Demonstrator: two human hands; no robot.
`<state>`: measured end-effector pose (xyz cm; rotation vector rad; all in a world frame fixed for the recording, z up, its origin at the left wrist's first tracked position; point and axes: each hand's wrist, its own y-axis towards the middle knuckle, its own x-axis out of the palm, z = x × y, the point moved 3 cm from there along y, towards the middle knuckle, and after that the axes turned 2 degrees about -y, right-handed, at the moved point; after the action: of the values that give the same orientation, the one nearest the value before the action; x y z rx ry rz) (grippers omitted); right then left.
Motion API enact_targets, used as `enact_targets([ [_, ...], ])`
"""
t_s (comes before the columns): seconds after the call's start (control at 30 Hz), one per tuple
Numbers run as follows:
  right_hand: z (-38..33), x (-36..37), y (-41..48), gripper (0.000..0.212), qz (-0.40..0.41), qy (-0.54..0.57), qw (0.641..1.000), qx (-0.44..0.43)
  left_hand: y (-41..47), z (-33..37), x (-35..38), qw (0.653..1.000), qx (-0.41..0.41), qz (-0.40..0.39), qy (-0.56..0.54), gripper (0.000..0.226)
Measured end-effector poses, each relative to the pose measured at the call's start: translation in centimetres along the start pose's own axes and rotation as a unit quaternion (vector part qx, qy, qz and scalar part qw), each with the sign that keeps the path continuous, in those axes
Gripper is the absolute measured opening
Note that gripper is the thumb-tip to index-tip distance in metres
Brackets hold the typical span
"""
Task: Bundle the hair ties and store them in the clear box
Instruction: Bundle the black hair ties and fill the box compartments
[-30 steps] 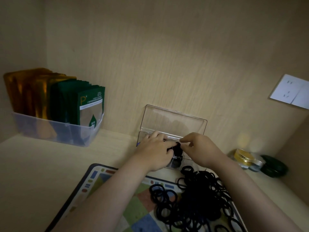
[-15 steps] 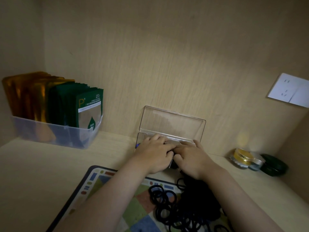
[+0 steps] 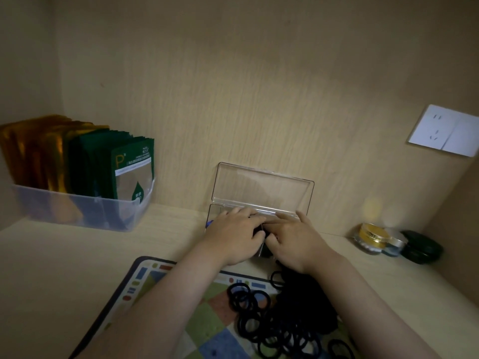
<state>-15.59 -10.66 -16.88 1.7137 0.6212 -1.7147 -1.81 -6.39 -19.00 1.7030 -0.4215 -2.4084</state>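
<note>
The box (image 3: 214,216) sits at the back of the shelf (image 3: 64,255), near the wall. Its lid (image 3: 261,187) stands up, open, and seems to lean on the wall. Both hands lie on the low part of the box, palms down. The left hand (image 3: 233,237) and the right hand (image 3: 295,242) are side by side and almost touch. Their fingers reach forward, fairly flat, and do not grip anything. They seem to press down on a dark bundle (image 3: 260,232) that peeks out between them. Most of the bundle is hidden under the hands.

At 6 o'clock from the box lies a mat (image 3: 155,281) with colored squares. A big heap of loose black ties (image 3: 285,330) lies on the mat, under the right arm.

At 9 o'clock stands a see-through bin (image 3: 103,213). Green packets (image 3: 129,172) and gold packets (image 3: 39,151) stand in it in a row.

At 3 o'clock, close together by the wall, sit a jar (image 3: 372,237) with a gold lid, a small silver pot (image 3: 394,244) and a dark green case (image 3: 420,251).

At 2 o'clock, up on the wall, there is a white outlet (image 3: 445,130).
</note>
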Motion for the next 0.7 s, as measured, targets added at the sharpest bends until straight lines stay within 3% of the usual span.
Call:
enact_targets([
  [0.07,0.1,-1.0,-0.3,0.040,0.022,0.056,0.998,0.006,-0.1,0.1,-0.4,1.000,0.008,0.011,-0.013,0.050],
  [0.17,0.2,-2.6,-1.5,0.044,0.061,0.140,0.988,0.019,-0.2,0.5,-1.3,0.999,0.018,0.043,-0.009,0.049],
  [0.33,0.1,-3.4,-3.5,0.035,0.085,0.162,0.983,0.015,-1.5,2.1,-3.0,0.995,0.029,0.084,-0.032,0.026],
  [0.47,-1.1,-2.2,-4.8,0.027,0.049,0.171,0.984,-0.002,-3.5,3.0,-4.1,0.999,0.015,0.026,-0.034,0.009],
  [0.7,-3.2,-0.2,-5.9,0.024,-0.032,0.135,0.989,-0.049,-7.5,1.0,-2.6,0.992,-0.039,-0.097,-0.065,0.016],
])
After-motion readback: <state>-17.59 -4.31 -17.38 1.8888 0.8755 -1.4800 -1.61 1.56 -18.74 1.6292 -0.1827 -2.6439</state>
